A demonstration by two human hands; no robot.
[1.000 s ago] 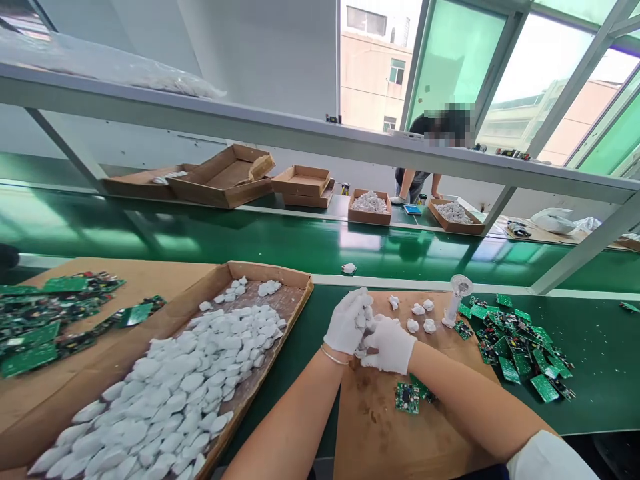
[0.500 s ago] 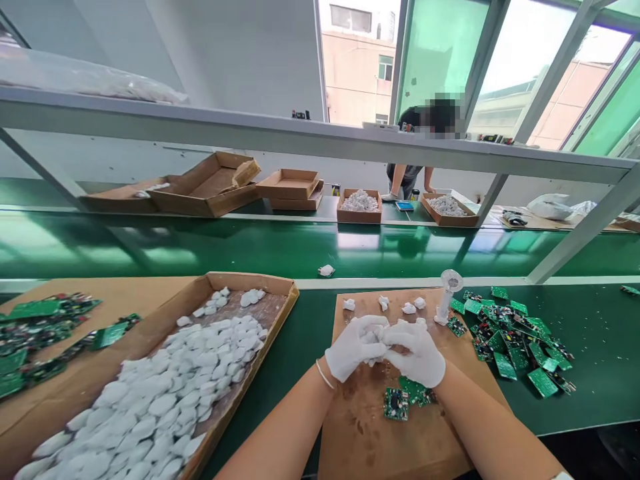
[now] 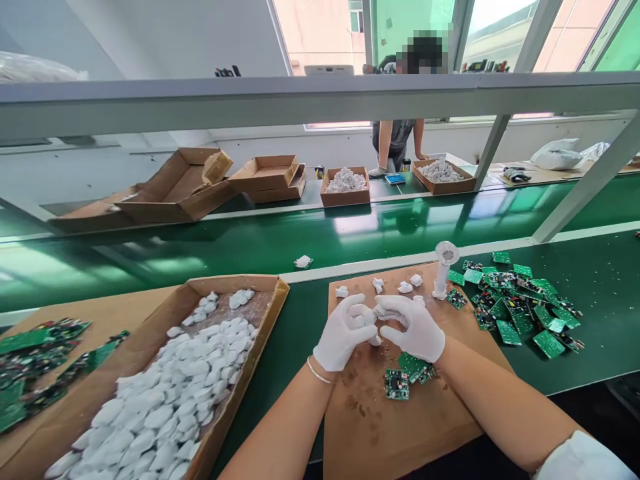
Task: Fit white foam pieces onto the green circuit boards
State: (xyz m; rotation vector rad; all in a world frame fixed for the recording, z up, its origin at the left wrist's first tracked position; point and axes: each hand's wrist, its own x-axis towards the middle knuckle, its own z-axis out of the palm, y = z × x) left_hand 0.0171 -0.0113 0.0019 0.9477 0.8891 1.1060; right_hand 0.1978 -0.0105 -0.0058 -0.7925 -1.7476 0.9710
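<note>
Both my hands wear white gloves and meet over a brown cardboard sheet [image 3: 400,427]. My left hand [image 3: 341,333] and my right hand [image 3: 415,327] are closed together on a small white plastic part [image 3: 371,315], which the fingers partly hide. Just in front of my hands lie two small green circuit boards [image 3: 406,375]. Several loose white parts [image 3: 404,287] sit on the sheet beyond my hands, beside an upright white mini fan [image 3: 443,268].
A cardboard tray [image 3: 240,387] full of white shells is at my left, with green boards [image 3: 35,363] further left. A pile of green boards [image 3: 520,308] lies at the right. A green conveyor [image 3: 250,243] runs across. Another person [image 3: 397,137] stands opposite by boxes.
My joined hands have dropped from the far part of the sheet towards its middle, still working the white part. The view has tilted downward and shifted.
</note>
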